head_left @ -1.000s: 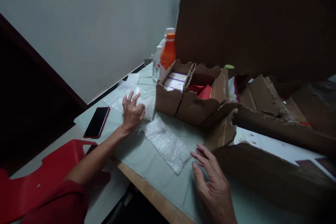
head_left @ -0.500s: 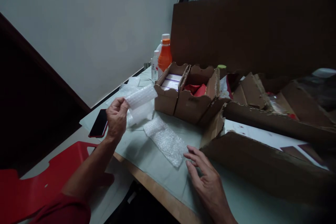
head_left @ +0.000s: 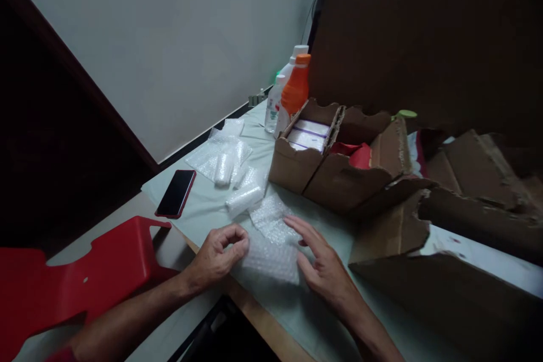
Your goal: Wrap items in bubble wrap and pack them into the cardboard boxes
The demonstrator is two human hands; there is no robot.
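Between thumb and fingers, my left hand (head_left: 223, 251) pinches the left end of a bubble wrap piece (head_left: 271, 260), slightly blurred, near the table's front edge. My right hand (head_left: 324, 268) is at its right end with fingers apart; whether the fingertips touch the wrap I cannot tell. Just behind lies a flat bubble wrap sheet (head_left: 274, 218) on the cloth, partly covered by the piece in front. Farther back are a rolled bubble wrap piece (head_left: 245, 199) and a bubble wrap pile (head_left: 218, 153).
A phone (head_left: 176, 193) lies at the table's left edge, above a red plastic chair (head_left: 114, 260). Cardboard boxes (head_left: 292, 167) holding packets stand along the right. Behind them are an orange bottle (head_left: 296, 87) and a clear bottle (head_left: 274, 104).
My left hand has brought the bubble wrap piece down and toward me, over the flat sheet. My right hand stays open beside it. The view has shifted left.
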